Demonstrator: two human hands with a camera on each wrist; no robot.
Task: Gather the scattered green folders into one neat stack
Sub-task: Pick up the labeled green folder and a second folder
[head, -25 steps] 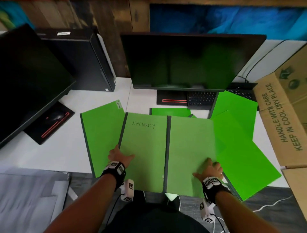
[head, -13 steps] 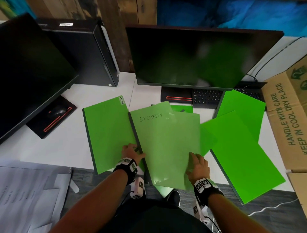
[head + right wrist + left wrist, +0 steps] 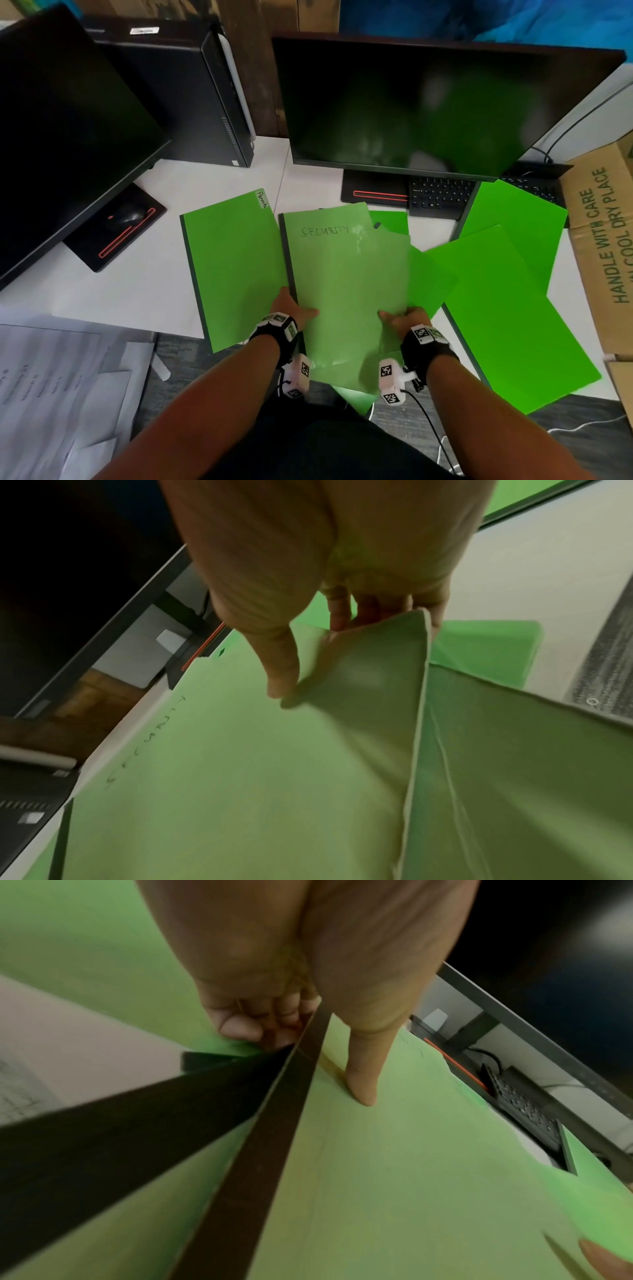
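Observation:
Both hands hold pale green folders in front of me. My left hand (image 3: 291,310) grips the "SECURITY" folder (image 3: 329,274) at its dark spine (image 3: 267,1137), thumb on top, fingers under. My right hand (image 3: 402,317) pinches a second pale folder (image 3: 390,270) that overlaps the first from the right (image 3: 359,674). A "Permits" folder (image 3: 233,270) lies flat on the left. Two bright green folders (image 3: 507,308) (image 3: 513,219) lie at the right. Part of another one (image 3: 388,221) shows behind the held pair.
White desk (image 3: 137,284) with two black monitors (image 3: 428,102) (image 3: 61,137), a computer tower (image 3: 191,96), a keyboard (image 3: 438,198) and a mouse (image 3: 126,216) on a monitor base. A cardboard box (image 3: 606,246) stands at the right. Loose papers (image 3: 54,387) lie lower left.
The two pale folders, side by side a second ago, have slid together; the right one now overlaps the SECURITY folder. Both hands have come closer to each other.

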